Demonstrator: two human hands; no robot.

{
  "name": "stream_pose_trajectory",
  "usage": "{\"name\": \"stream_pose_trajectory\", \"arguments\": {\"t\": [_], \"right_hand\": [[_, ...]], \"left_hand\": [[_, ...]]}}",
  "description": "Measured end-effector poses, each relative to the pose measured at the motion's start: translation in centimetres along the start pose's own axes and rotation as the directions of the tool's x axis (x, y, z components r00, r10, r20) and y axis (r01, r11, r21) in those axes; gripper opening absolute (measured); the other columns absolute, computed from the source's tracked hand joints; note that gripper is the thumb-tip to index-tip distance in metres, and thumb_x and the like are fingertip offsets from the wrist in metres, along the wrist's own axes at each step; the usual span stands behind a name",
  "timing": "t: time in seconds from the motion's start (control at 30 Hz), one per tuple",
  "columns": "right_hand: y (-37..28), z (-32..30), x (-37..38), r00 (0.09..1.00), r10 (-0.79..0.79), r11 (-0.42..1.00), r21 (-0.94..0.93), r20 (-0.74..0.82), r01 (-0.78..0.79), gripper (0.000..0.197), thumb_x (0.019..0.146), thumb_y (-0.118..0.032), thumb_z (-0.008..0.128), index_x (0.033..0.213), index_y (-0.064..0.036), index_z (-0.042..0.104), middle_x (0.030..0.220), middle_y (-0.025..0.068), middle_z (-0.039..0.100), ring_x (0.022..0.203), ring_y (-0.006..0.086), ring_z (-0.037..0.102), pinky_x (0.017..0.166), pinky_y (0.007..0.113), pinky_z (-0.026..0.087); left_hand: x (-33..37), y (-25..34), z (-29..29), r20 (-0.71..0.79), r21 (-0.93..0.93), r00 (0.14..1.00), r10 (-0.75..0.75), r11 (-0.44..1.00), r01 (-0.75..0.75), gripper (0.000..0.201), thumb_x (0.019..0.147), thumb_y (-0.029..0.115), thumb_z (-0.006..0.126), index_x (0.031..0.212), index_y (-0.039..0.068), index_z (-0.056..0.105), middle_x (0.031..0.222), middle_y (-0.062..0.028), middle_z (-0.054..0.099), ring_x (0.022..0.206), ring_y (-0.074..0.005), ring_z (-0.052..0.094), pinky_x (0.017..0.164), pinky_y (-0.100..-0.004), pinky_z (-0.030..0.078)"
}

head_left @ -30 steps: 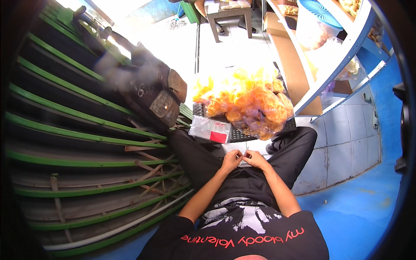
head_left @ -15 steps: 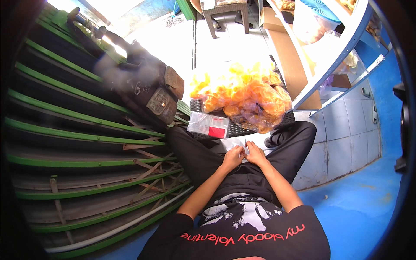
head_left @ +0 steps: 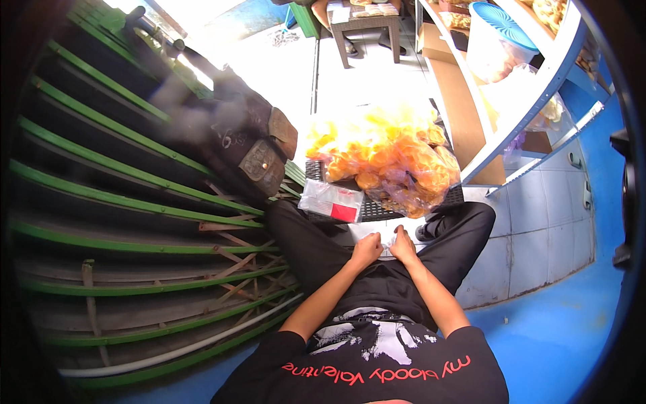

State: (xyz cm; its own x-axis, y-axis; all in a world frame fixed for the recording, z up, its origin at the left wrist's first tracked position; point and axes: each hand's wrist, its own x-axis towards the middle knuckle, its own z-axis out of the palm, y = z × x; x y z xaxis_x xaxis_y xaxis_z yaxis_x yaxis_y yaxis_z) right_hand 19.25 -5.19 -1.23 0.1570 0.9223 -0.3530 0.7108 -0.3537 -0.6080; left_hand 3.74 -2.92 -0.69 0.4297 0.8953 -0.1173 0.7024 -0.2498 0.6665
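Note:
My left hand [head_left: 367, 250] and my right hand [head_left: 403, 245] are close together above my lap, fingers curled. Between them they pinch a thin transparent plastic bag [head_left: 387, 250], hard to make out against the pale floor. Just beyond, on a dark woven low table [head_left: 377, 213], lies a flat pack of transparent plastic bags [head_left: 330, 200] with a red patch. Beside it sits a big transparent bag of round orange-yellow snacks [head_left: 397, 165], its far part washed out by sunlight.
Left stands a green folding metal gate [head_left: 134, 248], with a dark bag with brown pockets [head_left: 259, 161] beside it. To the right is a white shelf rack [head_left: 518, 124] holding a blue-lidded tub [head_left: 494, 44]. Farther off, someone's legs show by a brown stool [head_left: 367, 23].
My hands have drawn slightly apart, the right one shifting rightward. The plastic between them shows less than before. The whole view has shifted slightly, with the table now a little lower and farther right.

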Motion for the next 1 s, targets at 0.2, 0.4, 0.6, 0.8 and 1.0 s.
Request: {"name": "stream_pose_trajectory", "arguments": {"t": [0.2, 0.4, 0.6, 0.8, 1.0], "right_hand": [[-0.8, 0.3, 0.0, 0.984, -0.165, 0.986, 0.002, 0.063, 0.165, 0.031, 0.079, -0.012, 0.065, 0.105, -0.0069, 0.049, 0.096, 0.0235, 0.064, 0.09, 0.0435, 0.062, 0.075, 0.052, 0.049], [-0.4, 0.5, 0.2, 0.988, -0.153, 0.984, -0.093, -0.017, 0.151, 0.018, 0.08, -0.008, 0.058, 0.097, -0.0045, 0.054, 0.084, 0.0217, 0.066, 0.081, 0.0438, 0.064, 0.07, 0.053, 0.05], [-0.4, 0.4, -0.3, 0.961, -0.277, 0.948, -0.168, -0.018, 0.27, 0.012, 0.077, -0.011, 0.062, 0.087, -0.0037, 0.064, 0.086, 0.0189, 0.065, 0.079, 0.0392, 0.066, 0.068, 0.049, 0.053], [-0.4, 0.6, 0.2, 0.984, -0.042, 0.983, -0.186, -0.174, 0.009, 0.017, 0.083, -0.013, 0.058, 0.094, -0.0008, 0.06, 0.085, 0.0223, 0.066, 0.077, 0.0404, 0.066, 0.069, 0.049, 0.053], [-0.3, 0.3, 0.4, 0.968, -0.175, 0.98, 0.063, -0.177, 0.189, 0.012, 0.083, -0.01, 0.058, 0.09, -0.003, 0.052, 0.086, 0.0203, 0.064, 0.08, 0.0422, 0.064, 0.067, 0.05, 0.049]], "left_hand": [[-0.3, -0.1, 0.2, 0.036, -0.021, 0.999, 0.035, 0.999, -0.034, 0.009, 0.076, 0.009, 0.059, 0.08, 0.003, 0.054, 0.076, -0.0203, 0.063, 0.074, -0.0414, 0.062, 0.066, -0.0492, 0.049], [-0.2, -0.1, -0.8, -0.086, 0.061, 0.964, -0.252, 0.964, 0.257, 0.014, 0.081, 0.016, 0.061, 0.087, 0.004, 0.055, 0.078, -0.0219, 0.065, 0.076, -0.044, 0.064, 0.068, -0.0531, 0.049], [0.3, 0.4, -0.2, -0.082, -0.157, 0.982, -0.17, 0.975, 0.156, 0.022, 0.08, 0.017, 0.068, 0.08, 0.002, 0.052, 0.071, -0.0203, 0.062, 0.071, -0.0416, 0.063, 0.064, -0.0483, 0.048], [0.6, 0.4, -0.1, -0.18, -0.03, 0.953, -0.243, 0.97, 0.241, 0.01, 0.077, 0.009, 0.061, 0.075, 0.002, 0.053, 0.072, -0.0204, 0.061, 0.073, -0.042, 0.061, 0.064, -0.0476, 0.047], [0.9, 1.1, -1.0, 0.053, -0.521, 0.874, -0.484, 0.733, 0.438, 0.026, 0.084, 0.019, 0.067, 0.096, 0.002, 0.051, 0.074, -0.018, 0.063, 0.071, -0.032, 0.066, 0.064, -0.0435, 0.049]]}}
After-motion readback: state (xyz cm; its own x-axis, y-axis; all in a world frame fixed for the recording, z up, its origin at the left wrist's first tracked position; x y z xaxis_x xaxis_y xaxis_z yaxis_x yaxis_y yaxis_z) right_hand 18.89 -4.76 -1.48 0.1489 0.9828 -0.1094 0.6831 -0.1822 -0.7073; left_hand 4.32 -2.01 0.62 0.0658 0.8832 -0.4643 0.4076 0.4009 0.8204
